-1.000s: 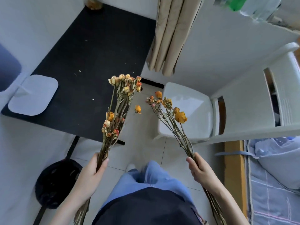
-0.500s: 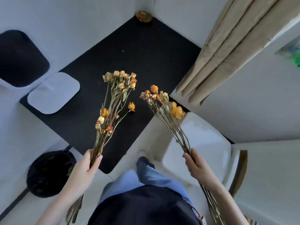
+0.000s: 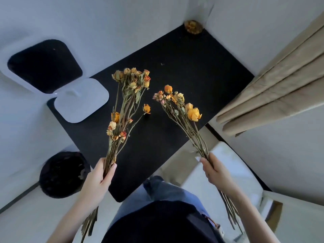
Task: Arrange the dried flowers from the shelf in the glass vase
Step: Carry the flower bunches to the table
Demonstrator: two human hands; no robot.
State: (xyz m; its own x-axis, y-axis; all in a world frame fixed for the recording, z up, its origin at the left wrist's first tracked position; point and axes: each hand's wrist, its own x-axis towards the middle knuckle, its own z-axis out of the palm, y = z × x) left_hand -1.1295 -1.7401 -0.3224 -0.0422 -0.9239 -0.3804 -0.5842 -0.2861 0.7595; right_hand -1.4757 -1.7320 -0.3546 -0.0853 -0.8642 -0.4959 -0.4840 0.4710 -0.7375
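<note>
1. Head view: a black table sits in a corner of pale walls. A white slab lies at its left end, beside a dark rounded panel.
2. A beige curtain hangs on the right, with a white chair under it. A black bin stands lower left.
3. A small round thing with yellow bits sits in the table's far corner; what it is cannot be told.
4. The left hand grips the left bunch by its stems, heads up over the table.
5. The right hand grips the right bunch, tilted left and apart from the other.
6. Both bunches have thin brownish stems and shrivelled yellow, orange and pinkish heads. The stem ends stick out below each hand.
</note>
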